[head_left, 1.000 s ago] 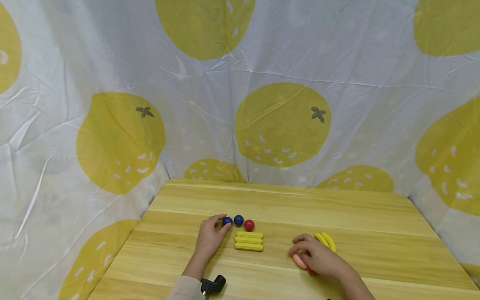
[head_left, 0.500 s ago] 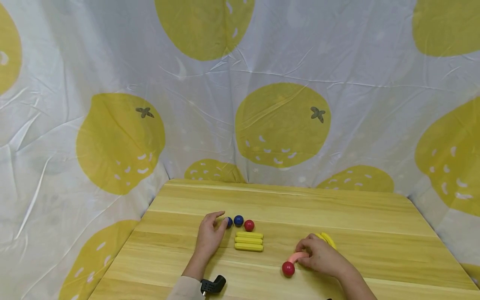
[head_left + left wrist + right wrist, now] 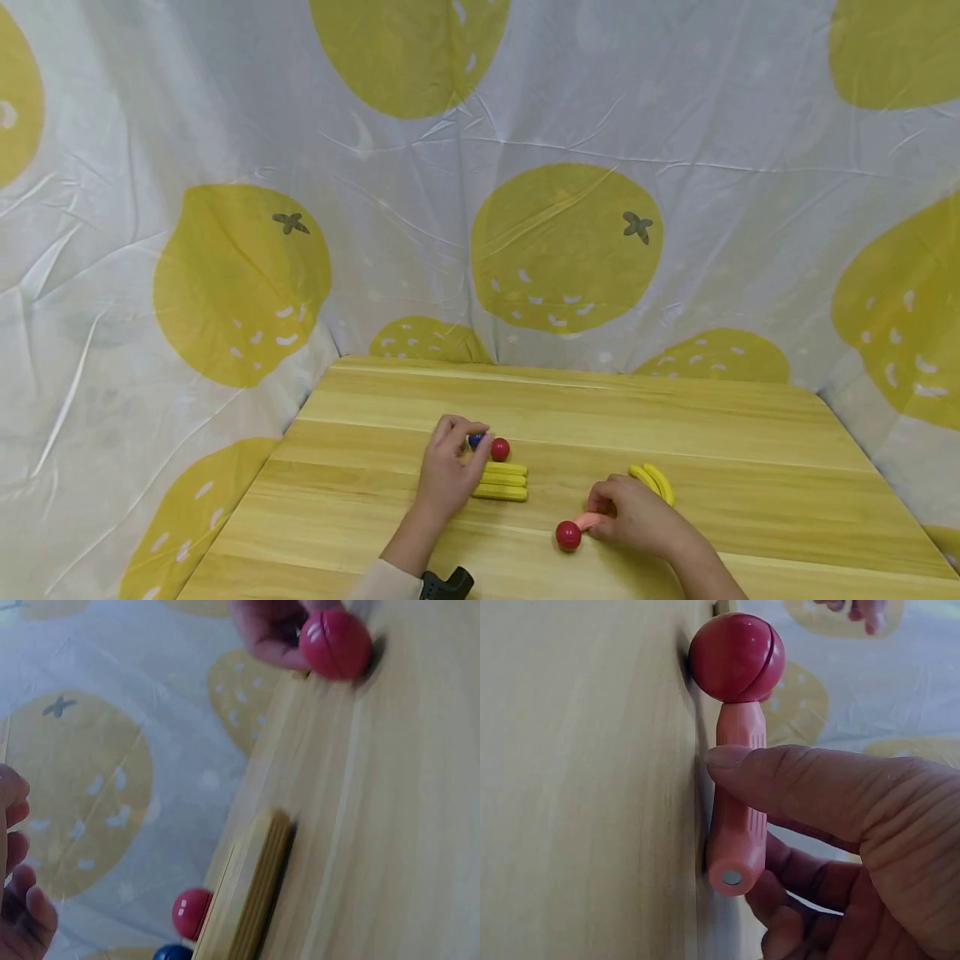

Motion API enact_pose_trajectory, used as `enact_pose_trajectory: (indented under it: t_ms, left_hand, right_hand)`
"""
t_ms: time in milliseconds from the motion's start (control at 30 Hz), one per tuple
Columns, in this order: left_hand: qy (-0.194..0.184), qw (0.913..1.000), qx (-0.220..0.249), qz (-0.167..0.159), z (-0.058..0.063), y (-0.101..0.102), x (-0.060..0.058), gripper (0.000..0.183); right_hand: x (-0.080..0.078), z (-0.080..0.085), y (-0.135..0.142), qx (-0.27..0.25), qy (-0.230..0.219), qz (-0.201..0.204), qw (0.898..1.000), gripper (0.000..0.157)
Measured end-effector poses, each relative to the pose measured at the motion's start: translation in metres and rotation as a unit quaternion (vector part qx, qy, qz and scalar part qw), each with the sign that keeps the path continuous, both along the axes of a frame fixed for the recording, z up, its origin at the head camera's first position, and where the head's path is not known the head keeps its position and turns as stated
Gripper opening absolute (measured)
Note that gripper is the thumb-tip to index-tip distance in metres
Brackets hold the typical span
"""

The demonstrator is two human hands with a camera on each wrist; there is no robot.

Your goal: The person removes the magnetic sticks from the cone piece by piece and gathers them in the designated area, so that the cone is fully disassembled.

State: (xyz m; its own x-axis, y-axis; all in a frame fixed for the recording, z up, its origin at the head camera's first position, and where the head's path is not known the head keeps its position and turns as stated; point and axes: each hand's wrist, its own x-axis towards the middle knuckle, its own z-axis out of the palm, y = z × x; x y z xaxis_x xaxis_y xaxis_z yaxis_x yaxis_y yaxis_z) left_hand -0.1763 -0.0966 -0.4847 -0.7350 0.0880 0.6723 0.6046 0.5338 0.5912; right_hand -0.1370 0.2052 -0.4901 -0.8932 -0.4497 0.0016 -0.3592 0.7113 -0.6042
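My right hand (image 3: 637, 515) pinches a pink curved magnetic rod (image 3: 736, 825) between thumb and fingers. A red ball (image 3: 568, 536) touches the far end of that rod; a metal disc shows in the near end in the right wrist view. My left hand (image 3: 444, 473) is over the back left of the table, fingers loosely bent. Between its thumb and fingertips, in the head view, a blue ball (image 3: 476, 439) shows in part. Another red ball (image 3: 500, 450) lies beside it. The left wrist view shows the fingers (image 3: 16, 885) with nothing in them.
Three straight yellow rods (image 3: 504, 482) lie side by side in front of the balls, partly behind my left hand. Curved yellow rods (image 3: 654, 482) lie just beyond my right hand. A lemon-print cloth (image 3: 405, 250) hangs behind the wooden table (image 3: 675, 425).
My left hand has moved right from beside the outer blue ball, now hiding it. The right hand has turned the pink rod leftward, and the red ball at its end has come into view.
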Motion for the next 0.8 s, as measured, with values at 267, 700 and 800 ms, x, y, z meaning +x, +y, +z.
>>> enact_pose_trajectory:
  t_ms: [267,700,800]
  left_hand:
    - [-0.132,0.9631,-0.141,-0.187,-0.01,0.052,0.036,0.026]
    - [-0.252,0.9231,-0.222,-0.186,-0.024,0.067,0.048,0.022]
    - [-0.27,0.9221,-0.195,-0.198,-0.024,0.065,0.046,0.022]
  right_hand:
    - [-0.002,-0.001,0.0,-0.036,-0.022,0.038,0.998,0.023]
    - [0.001,-0.001,-0.002,-0.059,-0.037,0.04,0.997,0.021]
    - [0.001,-0.002,-0.002,-0.061,-0.046,0.035,0.996,0.02]
